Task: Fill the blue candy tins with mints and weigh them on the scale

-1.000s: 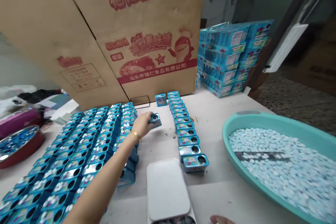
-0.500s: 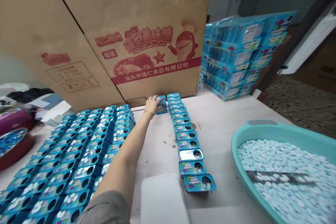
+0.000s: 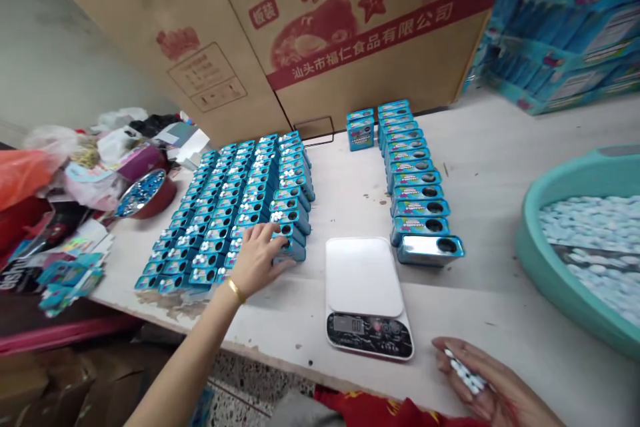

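My left hand (image 3: 257,257) is at the front end of the rows of tins, fingers spread. Its fingertips touch the left end of a small blue tin (image 3: 296,251), and the thumb stretches along the tin's front. That tin has a round dark opening in its top; many tins behind it carry white tablets on their lids. My right hand (image 3: 480,377) is low at the right, cupped around several white tablets (image 3: 466,375). Between the hands lies a white kitchen scale (image 3: 365,280) with a bare top; its display appears to read 0.0.
A column of blue tins (image 3: 413,173) stands beyond the scale, with two tins (image 3: 361,133) to its left. A turquoise basin (image 3: 535,240) of tablets is at the right. A large cardboard box (image 3: 345,80) closes off the back. A red bowl (image 3: 163,197) is left.
My left hand has left the tins by the cardboard box and come to the front of the left rows. The view has turned left and down; my right hand with tablets now shows.
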A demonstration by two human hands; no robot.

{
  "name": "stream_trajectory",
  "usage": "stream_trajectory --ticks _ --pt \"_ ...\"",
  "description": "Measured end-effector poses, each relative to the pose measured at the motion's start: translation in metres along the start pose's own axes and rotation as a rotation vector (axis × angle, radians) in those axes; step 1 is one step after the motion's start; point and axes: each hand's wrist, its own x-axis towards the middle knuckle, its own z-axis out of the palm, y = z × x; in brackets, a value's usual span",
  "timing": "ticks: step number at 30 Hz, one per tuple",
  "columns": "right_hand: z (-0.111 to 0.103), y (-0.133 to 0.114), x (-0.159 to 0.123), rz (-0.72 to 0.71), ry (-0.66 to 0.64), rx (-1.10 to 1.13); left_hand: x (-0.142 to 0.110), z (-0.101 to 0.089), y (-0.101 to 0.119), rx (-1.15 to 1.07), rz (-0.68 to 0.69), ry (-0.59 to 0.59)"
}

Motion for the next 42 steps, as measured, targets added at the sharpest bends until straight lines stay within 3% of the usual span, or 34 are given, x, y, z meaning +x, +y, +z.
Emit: stream_trajectory --ticks 2,4,10,12,16,19,23,26,29,32,37,42 --pt "0.007 -0.001 -0.007 -0.019 -0.048 -0.047 -0.013 0.015 0.005 0.084 -0.033 0.012" --pt "0.012 -0.001 -0.015 -0.042 -0.110 -0.086 -0.014 0.016 0.012 0.099 -0.020 0.044" --pt "0.016 0.003 -0.025 -0.120 -0.178 -0.100 0.015 -0.033 0.059 -0.015 0.202 0.061" --pt "0.017 0.005 -0.026 -0.127 -0.178 -0.094 0.031 -0.040 0.079 -0.016 0.292 0.044" --pt "0.016 0.007 -0.030 -0.131 -0.165 -0.071 0.056 -0.029 0.111 0.017 0.416 0.004" --pt "0.011 0.007 -0.029 -0.149 -0.157 -0.051 0.064 -0.017 0.120 0.017 0.449 -0.036" --pt "0.009 0.006 -0.026 -0.160 -0.172 -0.050 0.063 -0.017 0.117 -0.069 0.455 -0.031" --pt "0.010 0.004 -0.025 -0.141 -0.170 -0.058 0.057 -0.027 0.105 -0.267 0.440 0.097" --pt "0.010 0.002 -0.026 -0.123 -0.145 -0.052 0.046 -0.034 0.085 -0.505 0.284 0.291" --pt "0.006 0.000 -0.024 -0.116 -0.129 -0.047 0.032 -0.028 0.064 -0.643 0.087 0.423" --pt "0.000 0.000 -0.017 -0.093 -0.097 -0.052 0.011 0.001 0.046 -0.726 -0.064 0.419" --pt "0.004 -0.003 -0.013 -0.082 -0.099 -0.064 0.004 0.016 0.047 -0.790 -0.062 0.389"
